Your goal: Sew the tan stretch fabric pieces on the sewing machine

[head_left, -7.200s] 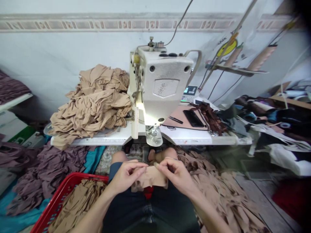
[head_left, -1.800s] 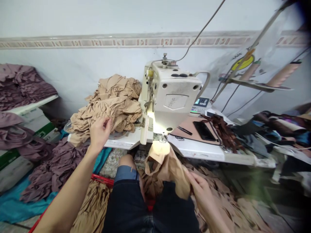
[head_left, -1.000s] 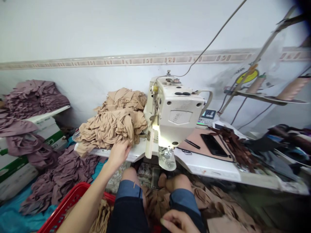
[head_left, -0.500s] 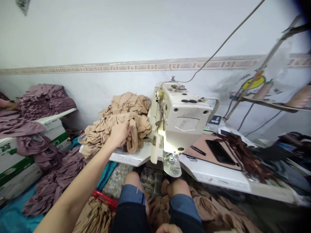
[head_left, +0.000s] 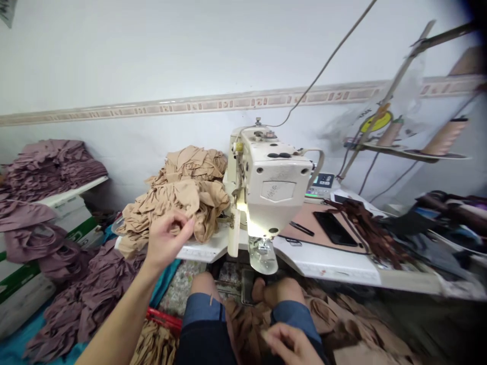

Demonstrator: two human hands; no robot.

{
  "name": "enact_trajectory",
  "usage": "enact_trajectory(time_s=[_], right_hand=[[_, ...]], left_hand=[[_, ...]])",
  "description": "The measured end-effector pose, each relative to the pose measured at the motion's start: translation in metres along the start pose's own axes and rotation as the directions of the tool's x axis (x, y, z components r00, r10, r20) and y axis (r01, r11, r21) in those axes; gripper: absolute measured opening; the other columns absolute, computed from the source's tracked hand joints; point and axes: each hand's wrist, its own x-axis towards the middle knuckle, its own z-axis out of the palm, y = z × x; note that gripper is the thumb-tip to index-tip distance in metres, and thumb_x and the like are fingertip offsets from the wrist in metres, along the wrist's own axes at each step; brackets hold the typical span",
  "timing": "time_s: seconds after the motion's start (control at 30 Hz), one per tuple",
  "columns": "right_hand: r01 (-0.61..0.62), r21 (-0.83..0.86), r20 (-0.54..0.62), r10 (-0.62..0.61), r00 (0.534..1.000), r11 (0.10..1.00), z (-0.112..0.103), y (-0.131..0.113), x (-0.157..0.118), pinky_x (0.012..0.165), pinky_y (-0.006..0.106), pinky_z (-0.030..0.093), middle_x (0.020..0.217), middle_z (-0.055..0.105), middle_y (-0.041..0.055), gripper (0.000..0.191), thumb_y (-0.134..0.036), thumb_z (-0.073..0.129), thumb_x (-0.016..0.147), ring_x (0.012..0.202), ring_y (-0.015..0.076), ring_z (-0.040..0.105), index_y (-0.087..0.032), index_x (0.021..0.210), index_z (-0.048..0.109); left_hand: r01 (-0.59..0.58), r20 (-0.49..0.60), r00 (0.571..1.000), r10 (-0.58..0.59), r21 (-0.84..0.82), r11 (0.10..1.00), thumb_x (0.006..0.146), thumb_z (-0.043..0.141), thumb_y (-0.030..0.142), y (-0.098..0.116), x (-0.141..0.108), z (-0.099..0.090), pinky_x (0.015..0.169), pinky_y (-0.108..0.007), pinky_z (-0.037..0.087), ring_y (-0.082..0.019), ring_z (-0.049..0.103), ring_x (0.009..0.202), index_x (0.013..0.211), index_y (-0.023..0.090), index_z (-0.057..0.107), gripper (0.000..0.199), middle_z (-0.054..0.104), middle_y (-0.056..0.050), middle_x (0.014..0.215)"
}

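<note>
My left hand (head_left: pixel 165 243) hovers in front of the heap of tan fabric pieces (head_left: pixel 173 197) left of the sewing machine (head_left: pixel 276 185). Its fingers are loosely curled, thumb and forefinger a little apart, with nothing visible between them. Low in the view, over my lap, my right hand (head_left: pixel 291 344) has its thumb and fingers drawn together; anything small at their tips is too blurred to make out. Brown fabric (head_left: pixel 247 324) hangs between my knees beneath it. The machine's lamp lights the needle area, and the clear guard (head_left: pixel 264 258) projects below the head.
Mauve fabric stacks (head_left: pixel 49 165) lie at the left. A red crate (head_left: pixel 165 319) holds tan pieces below. On the white tabletop (head_left: pixel 335 266) are a black phone (head_left: pixel 335 228), thread snips (head_left: pixel 302 228) and brown strips (head_left: pixel 369 228). Thread cones (head_left: pixel 445 137) stand at the right.
My left hand has left the tan heap and drawn back toward me. My right hand has risen further into view over my lap. The whole view has shifted slightly.
</note>
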Motion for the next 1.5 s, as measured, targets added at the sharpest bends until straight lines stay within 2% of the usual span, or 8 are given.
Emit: enact_trajectory(time_s=[0.17, 0.37, 0.43, 0.63, 0.83, 1.03, 1.23, 1.5], right_hand=[[0.065, 0.133, -0.097, -0.052, 0.994, 0.989, -0.003, -0.023, 0.006, 0.052, 0.026, 0.036, 0.061, 0.061, 0.0020, 0.072, -0.090, 0.072, 0.075, 0.057, 0.0155, 0.049, -0.019, 0.067, 0.069], [0.061, 0.320, -0.098, -0.031, 0.995, 0.945, 0.033, -0.040, -0.002, 0.053, 0.024, 0.041, 0.079, 0.072, 0.0058, 0.071, -0.086, 0.060, 0.090, 0.061, 0.0153, 0.055, -0.017, 0.084, 0.077], [0.010, 0.332, 0.082, -0.040, 0.996, 0.943, 0.043, -0.044, -0.006, 0.056, 0.025, 0.047, 0.078, 0.071, 0.0047, 0.077, -0.088, 0.048, 0.095, 0.065, 0.0169, 0.060, -0.018, 0.079, 0.074], [0.190, 0.025, 0.258, -0.190, 0.947, 0.981, 0.015, -0.045, -0.006, 0.051, 0.022, 0.024, 0.058, 0.037, -0.0077, 0.066, -0.076, 0.077, 0.084, 0.056, 0.0084, 0.032, -0.017, 0.061, 0.057], [0.367, -0.084, 0.160, -0.351, 0.923, 0.927, -0.039, -0.074, -0.005, 0.057, 0.025, 0.034, 0.069, 0.056, -0.0023, 0.053, -0.061, 0.081, 0.089, 0.062, 0.0117, 0.049, -0.017, 0.064, 0.066], [0.239, -0.003, 0.339, -0.223, 0.914, 0.971, -0.059, -0.082, -0.005, 0.055, 0.025, 0.034, 0.072, 0.055, -0.0028, 0.042, -0.055, 0.085, 0.086, 0.063, 0.0127, 0.047, -0.018, 0.075, 0.070], [0.227, 0.007, 0.344, -0.215, 0.914, 0.974, -0.047, -0.079, -0.004, 0.066, 0.028, 0.044, 0.080, 0.069, 0.0024, 0.035, -0.050, 0.075, 0.096, 0.073, 0.0168, 0.058, -0.017, 0.087, 0.080], [0.308, -0.215, 0.010, -0.313, 0.950, 0.927, -0.042, -0.090, -0.015, 0.060, 0.028, 0.039, 0.072, 0.065, 0.0017, 0.037, -0.046, 0.073, 0.099, 0.067, 0.0168, 0.058, -0.018, 0.076, 0.077]], left_hand=[[0.252, 0.377, 0.920, -0.110, -0.352, 0.901, 0.091, 0.078, 0.027, 0.022, -0.077, 0.001, 0.071, -0.032, 0.053, -0.020, 0.063, 0.071, 0.074, 0.024, 0.061, 0.025, 0.064, -0.002, 0.072], [0.742, 0.894, 0.397, -0.208, -0.179, 0.646, 0.092, 0.082, 0.038, 0.018, -0.160, 0.037, 0.062, -0.027, 0.051, -0.016, 0.062, 0.065, 0.096, 0.022, 0.064, 0.024, 0.065, -0.002, 0.079], [0.805, 0.931, 0.309, -0.193, -0.148, 0.575, 0.093, 0.081, 0.042, 0.012, -0.177, 0.048, 0.065, -0.026, 0.052, -0.015, 0.063, 0.068, 0.104, 0.022, 0.064, 0.028, 0.065, -0.001, 0.082], [0.738, 0.932, 0.290, -0.216, -0.075, 0.670, 0.098, 0.073, 0.046, -0.015, -0.186, 0.063, 0.078, -0.027, 0.055, -0.022, 0.071, 0.090, 0.116, 0.021, 0.072, 0.031, 0.074, -0.006, 0.098], [0.508, 0.947, 0.296, -0.123, -0.047, 0.860, 0.102, 0.062, 0.041, 0.002, -0.178, 0.086, 0.081, -0.028, 0.051, -0.022, 0.068, 0.086, 0.090, 0.019, 0.078, 0.030, 0.076, -0.006, 0.089], [0.773, 0.921, 0.302, -0.246, -0.085, 0.629, 0.090, 0.079, 0.047, 0.011, -0.174, 0.095, 0.064, -0.024, 0.043, -0.014, 0.055, 0.065, 0.086, 0.014, 0.072, 0.034, 0.065, -0.001, 0.072], [0.731, 0.917, 0.327, -0.228, -0.093, 0.677, 0.093, 0.078, 0.044, 0.010, -0.174, 0.096, 0.058, -0.022, 0.035, -0.011, 0.046, 0.060, 0.084, 0.013, 0.072, 0.033, 0.056, 0.002, 0.066], [0.667, 0.806, 0.550, -0.219, -0.267, 0.696, 0.097, 0.075, 0.040, 0.012, -0.163, 0.083, 0.056, -0.021, 0.038, -0.011, 0.052, 0.062, 0.123, 0.015, 0.080, 0.036, 0.063, 0.000, 0.075]])
